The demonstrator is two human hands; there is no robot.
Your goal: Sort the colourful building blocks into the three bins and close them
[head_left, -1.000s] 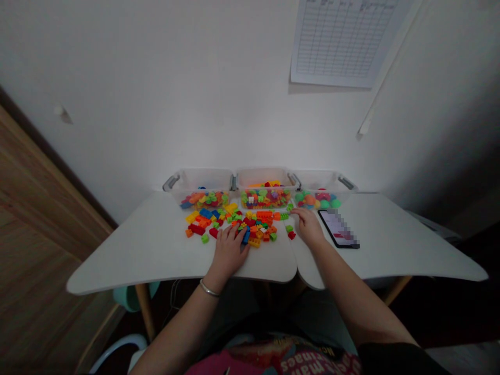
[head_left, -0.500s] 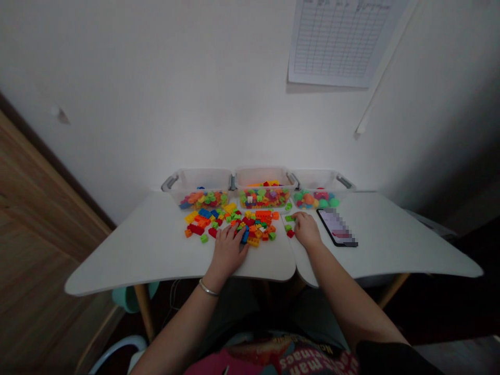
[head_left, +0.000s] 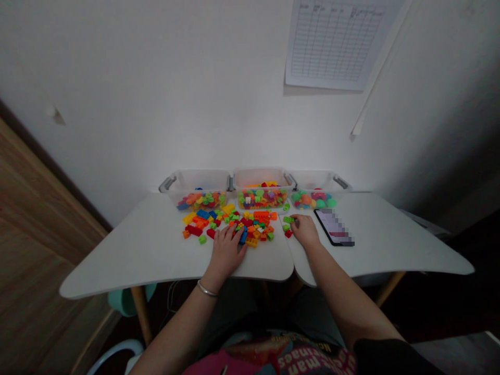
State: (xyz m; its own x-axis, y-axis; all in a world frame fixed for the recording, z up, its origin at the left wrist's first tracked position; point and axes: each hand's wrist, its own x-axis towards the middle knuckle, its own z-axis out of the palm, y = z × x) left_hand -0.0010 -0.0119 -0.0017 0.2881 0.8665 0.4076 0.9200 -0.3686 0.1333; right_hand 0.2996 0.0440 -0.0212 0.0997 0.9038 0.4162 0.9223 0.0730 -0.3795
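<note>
A heap of small plastic building bricks (head_left: 234,224) in red, orange, yellow, green and blue lies on the white table (head_left: 156,250). My left hand (head_left: 225,251) lies flat at the near edge of the heap, fingers spread, fingertips touching a blue brick (head_left: 242,237). My right hand (head_left: 306,231) rests on the table to the right of the heap. Its fingers are curled and pinched on a small green brick (head_left: 288,220). A small red brick (head_left: 288,234) lies just below those fingertips.
Three clear plastic bins (head_left: 195,179) (head_left: 260,176) (head_left: 318,179) holding coloured pieces stand in a row against the wall. A phone (head_left: 334,226) lies right of my right hand. A printed sheet (head_left: 332,41) hangs on the wall. A wooden panel (head_left: 35,234) is at left.
My right hand has drawn back slightly toward me and to the left, with a green brick at its fingertips. My left hand has stayed on the heap. The view shifted a little.
</note>
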